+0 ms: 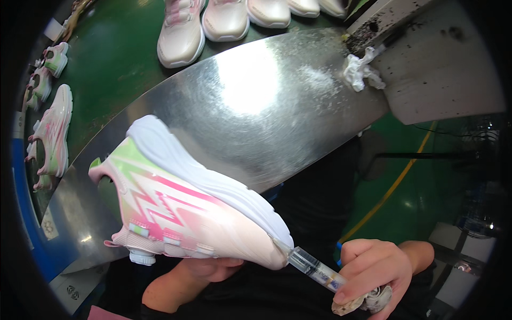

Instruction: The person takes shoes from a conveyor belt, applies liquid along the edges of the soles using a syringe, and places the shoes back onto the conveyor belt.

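A pink, white and light green sneaker (176, 210) with a white sole lies tilted on its side in the air, its toe toward the lower right. My left hand (210, 269) grips it from underneath, and the shoe covers most of those fingers. My right hand (376, 266) is closed around a clear syringe (317, 271). The syringe's thin tip meets the toe, along the seam between sole and upper. A crumpled, stained cloth (373, 300) is also tucked in my right fingers. A round white dial (142, 257) sits on the shoe's lacing side.
A shiny metal plate (197, 114) spans the work area behind the shoe. Several pale sneakers (226, 21) stand on a green surface (114, 69) at the far side. More pink-green sneakers (57, 128) are at left. Crumpled white tissue (358, 71) lies by a stained panel (442, 74).
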`<state>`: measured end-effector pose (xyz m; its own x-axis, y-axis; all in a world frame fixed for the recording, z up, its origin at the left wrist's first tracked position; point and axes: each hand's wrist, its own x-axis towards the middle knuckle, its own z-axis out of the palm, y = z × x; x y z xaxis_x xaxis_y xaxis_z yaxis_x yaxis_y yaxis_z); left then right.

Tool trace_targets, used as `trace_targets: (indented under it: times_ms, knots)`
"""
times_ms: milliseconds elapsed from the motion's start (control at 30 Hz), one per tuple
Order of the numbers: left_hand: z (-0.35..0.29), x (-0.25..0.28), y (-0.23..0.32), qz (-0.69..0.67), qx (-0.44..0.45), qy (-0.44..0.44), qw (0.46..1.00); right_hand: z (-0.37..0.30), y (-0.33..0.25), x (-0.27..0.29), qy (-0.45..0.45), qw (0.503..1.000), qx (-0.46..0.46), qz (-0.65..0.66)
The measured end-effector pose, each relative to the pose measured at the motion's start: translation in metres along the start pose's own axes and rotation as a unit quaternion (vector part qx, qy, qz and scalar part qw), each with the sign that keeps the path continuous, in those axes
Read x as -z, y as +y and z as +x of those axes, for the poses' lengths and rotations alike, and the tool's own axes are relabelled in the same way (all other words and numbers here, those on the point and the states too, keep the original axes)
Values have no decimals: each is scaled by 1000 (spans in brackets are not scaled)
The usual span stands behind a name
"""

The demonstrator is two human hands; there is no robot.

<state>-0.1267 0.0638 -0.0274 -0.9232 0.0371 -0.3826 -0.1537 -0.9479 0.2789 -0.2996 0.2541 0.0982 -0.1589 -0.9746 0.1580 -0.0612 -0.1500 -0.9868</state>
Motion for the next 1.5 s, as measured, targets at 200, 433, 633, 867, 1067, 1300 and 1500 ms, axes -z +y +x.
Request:
trace_targets:
  times_ms: [200, 433, 633, 867, 1067, 1300, 1500]
  knots:
    - [30, -17, 9, -77, 29, -46, 996, -13, -23, 7, 28, 997, 35, -63]
    - [50, -29, 9, -97, 6, -72, 993, -16, -23, 6, 43, 984, 80, -151]
    - [62, -32, 7, -105, -36, -86, 990, -8, -14, -1, 51, 969, 106, -216]
    - [65, -44, 13, -107, -45, -101, 988, -5, -9, -3, 18, 900, 104, -422]
    - [62, -32, 6, -104, -39, -115, 987, -9, 19, -18, 99, 844, 132, -510]
    - [59, -36, 10, -99, -23, -132, 986, -6, 22, -20, 94, 827, 138, -537]
    - [49, -44, 18, -107, -17, -87, 990, -14, 25, -21, 82, 835, 151, -523]
